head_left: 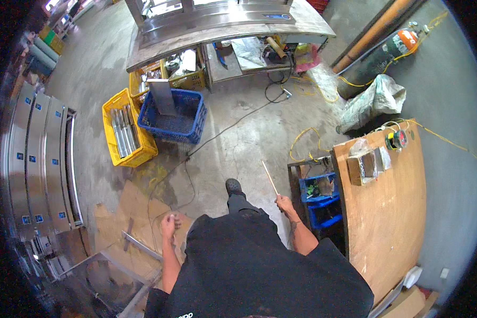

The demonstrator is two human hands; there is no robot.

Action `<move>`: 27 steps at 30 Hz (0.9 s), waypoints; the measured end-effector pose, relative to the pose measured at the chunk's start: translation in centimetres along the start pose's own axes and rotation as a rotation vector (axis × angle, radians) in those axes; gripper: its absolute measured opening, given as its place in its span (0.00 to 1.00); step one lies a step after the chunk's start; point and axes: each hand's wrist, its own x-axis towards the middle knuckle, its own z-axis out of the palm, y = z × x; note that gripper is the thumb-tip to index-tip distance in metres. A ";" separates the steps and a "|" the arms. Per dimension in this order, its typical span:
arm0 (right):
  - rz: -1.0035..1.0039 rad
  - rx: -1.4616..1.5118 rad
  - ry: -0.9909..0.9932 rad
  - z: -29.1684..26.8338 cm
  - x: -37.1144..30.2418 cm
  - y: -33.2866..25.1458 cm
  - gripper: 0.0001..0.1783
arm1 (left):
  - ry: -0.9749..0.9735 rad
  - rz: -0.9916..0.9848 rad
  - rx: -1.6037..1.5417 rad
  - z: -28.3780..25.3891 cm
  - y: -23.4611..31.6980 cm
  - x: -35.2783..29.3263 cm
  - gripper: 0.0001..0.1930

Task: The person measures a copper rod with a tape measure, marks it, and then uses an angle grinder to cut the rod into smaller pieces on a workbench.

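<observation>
A thin, pale stick [269,177] juts forward from my right hand [284,203], whose fingers are wrapped round its near end. What kind of stick it is I cannot make out. My left hand [168,227] hangs on the other side of my body, above flattened cardboard [135,204] on the floor. Its fingers are loosely bent and a little apart, with nothing visible in them. One dark shoe [233,186] shows on the concrete between the two hands.
A blue crate [199,114] and a yellow crate of metal tubes [147,152] stand ahead to the left, before a workbench [315,24]. At right is a wooden table [387,212] with blue bins [323,214] beside it. Cables [217,137] cross the floor; a metal frame [124,265] lies lower left.
</observation>
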 end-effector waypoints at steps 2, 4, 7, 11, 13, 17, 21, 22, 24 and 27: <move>0.073 -0.047 0.005 -0.9 1.3 -0.7 0.31 | 0.031 0.059 0.004 1.0 3.4 0.9 0.15; 0.106 -0.080 -0.012 -1.7 2.8 0.4 0.31 | 0.049 0.085 -0.001 1.5 5.3 0.8 0.15; 0.092 -0.138 -0.106 -1.6 3.4 0.8 0.32 | 0.082 0.037 -0.010 1.4 5.5 0.6 0.16; 0.166 -0.267 -0.240 -1.2 2.9 -0.8 0.31 | 0.097 -0.128 -0.026 0.7 -1.3 -1.9 0.16; 0.143 -0.283 -0.275 -1.4 3.7 0.0 0.31 | 0.110 -0.226 -0.024 1.4 -4.1 -4.2 0.16; 0.051 -0.289 -0.295 -1.8 5.9 -1.4 0.32 | 0.214 -0.275 0.115 4.1 -6.1 -9.9 0.14; -0.058 -0.393 -0.252 -2.6 10.5 -2.5 0.33 | 0.142 -0.133 0.026 4.3 -9.4 -11.4 0.12; -0.108 -0.417 -0.249 -2.4 11.8 -2.6 0.33 | 0.140 -0.103 -0.003 4.3 -10.8 -11.6 0.11; -0.267 -0.431 -0.290 -2.1 12.7 -5.2 0.35 | 0.207 -0.231 0.034 3.7 -14.2 -11.8 0.12; -0.140 -0.313 -0.386 -1.8 17.5 -5.2 0.12 | 0.379 -0.288 -0.070 4.4 -12.8 -10.9 0.16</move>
